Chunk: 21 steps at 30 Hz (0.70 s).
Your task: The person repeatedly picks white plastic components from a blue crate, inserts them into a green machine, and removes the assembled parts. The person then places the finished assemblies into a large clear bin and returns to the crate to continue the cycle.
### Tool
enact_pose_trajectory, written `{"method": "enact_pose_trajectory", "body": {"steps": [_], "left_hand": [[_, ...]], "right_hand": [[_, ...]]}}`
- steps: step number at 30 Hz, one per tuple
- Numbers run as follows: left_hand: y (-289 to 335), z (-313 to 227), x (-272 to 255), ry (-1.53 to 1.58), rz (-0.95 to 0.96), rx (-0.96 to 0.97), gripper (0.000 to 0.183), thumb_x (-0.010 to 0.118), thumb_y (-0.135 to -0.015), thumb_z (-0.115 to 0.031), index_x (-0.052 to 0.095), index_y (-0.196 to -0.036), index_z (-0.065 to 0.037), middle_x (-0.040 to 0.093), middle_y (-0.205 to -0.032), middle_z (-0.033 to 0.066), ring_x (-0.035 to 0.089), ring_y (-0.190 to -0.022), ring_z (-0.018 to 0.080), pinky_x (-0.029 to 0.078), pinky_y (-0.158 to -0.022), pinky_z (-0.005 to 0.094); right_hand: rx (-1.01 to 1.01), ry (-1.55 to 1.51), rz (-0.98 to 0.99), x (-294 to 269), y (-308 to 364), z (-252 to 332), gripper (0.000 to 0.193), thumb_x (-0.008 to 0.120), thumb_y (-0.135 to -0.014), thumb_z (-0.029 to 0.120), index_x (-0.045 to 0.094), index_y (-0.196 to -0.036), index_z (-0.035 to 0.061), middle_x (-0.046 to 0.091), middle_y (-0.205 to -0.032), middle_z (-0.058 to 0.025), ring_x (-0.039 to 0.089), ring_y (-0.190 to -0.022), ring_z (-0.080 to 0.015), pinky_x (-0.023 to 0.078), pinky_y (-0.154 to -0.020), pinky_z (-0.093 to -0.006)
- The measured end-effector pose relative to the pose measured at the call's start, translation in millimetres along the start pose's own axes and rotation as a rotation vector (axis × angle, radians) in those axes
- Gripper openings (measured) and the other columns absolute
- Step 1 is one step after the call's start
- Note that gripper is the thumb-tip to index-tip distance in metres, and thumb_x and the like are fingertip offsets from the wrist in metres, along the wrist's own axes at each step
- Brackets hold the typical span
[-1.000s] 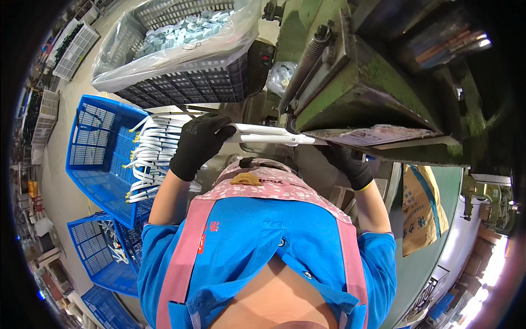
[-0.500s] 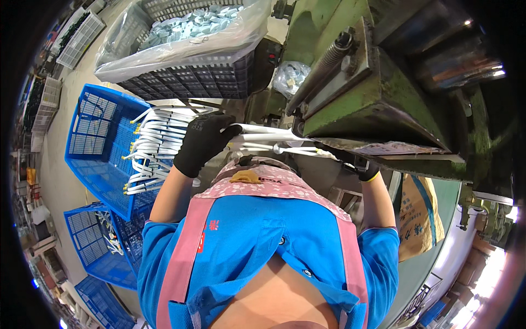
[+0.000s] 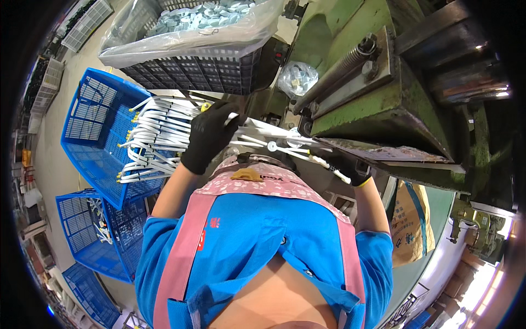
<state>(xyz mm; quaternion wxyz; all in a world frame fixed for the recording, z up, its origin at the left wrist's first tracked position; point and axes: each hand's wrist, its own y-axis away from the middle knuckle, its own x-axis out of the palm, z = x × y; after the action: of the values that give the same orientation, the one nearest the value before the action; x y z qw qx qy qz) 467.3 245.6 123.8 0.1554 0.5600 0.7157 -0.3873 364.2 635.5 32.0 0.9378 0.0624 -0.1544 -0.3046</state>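
My left hand, in a black glove, is closed around a white tube at the right end of a bundle. The bundled white bent tubes, several with yellow tips, lie across the rim of a blue crate. My right hand, also gloved in black, is closed on another white tube below the green press; the machine's shadow partly hides its fingers. A small round white piece sits on the tubes between my hands. A yellow part shows beside my left hand.
A black crate lined with clear plastic holds many small pale pieces beyond the tubes. A clear bag of similar pieces sits beside the press. Another blue crate stands at lower left, and a brown paper sack at right.
The tube at my right hand has shifted right and toward me, its end now showing past the glove. My left hand has moved slightly right. The view has shifted a little.
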Motion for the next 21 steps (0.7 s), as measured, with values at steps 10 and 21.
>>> {"method": "enact_pose_trajectory", "body": {"steps": [10, 21], "left_hand": [[76.6, -1.4, 62.1, 0.557, 0.707, -0.113, 0.035, 0.057, -0.095, -0.03, 0.051, -0.117, -0.004, 0.052, -0.115, 0.0143, 0.051, -0.107, 0.0248, 0.04, -0.09, 0.036], [66.5, -54.6, 35.2, 0.937, 0.493, -0.554, 0.043, 0.063, -0.089, -0.022, 0.052, -0.125, -0.002, 0.058, -0.112, 0.0055, 0.056, -0.094, 0.017, 0.046, -0.085, 0.03]], "right_hand": [[-0.224, 1.477, -0.425, 56.3, -3.8, 9.0, 0.047, 0.072, -0.081, 0.036, 0.057, -0.118, 0.0109, 0.065, -0.093, -0.0166, 0.064, -0.082, -0.0356, 0.05, -0.068, -0.0421], [-0.312, 1.45, -0.664, 105.1, -0.8, 38.6, 0.037, 0.077, -0.071, 0.031, 0.062, -0.099, 0.0107, 0.064, -0.087, -0.0102, 0.063, -0.075, -0.0318, 0.049, -0.062, -0.0387]]}}
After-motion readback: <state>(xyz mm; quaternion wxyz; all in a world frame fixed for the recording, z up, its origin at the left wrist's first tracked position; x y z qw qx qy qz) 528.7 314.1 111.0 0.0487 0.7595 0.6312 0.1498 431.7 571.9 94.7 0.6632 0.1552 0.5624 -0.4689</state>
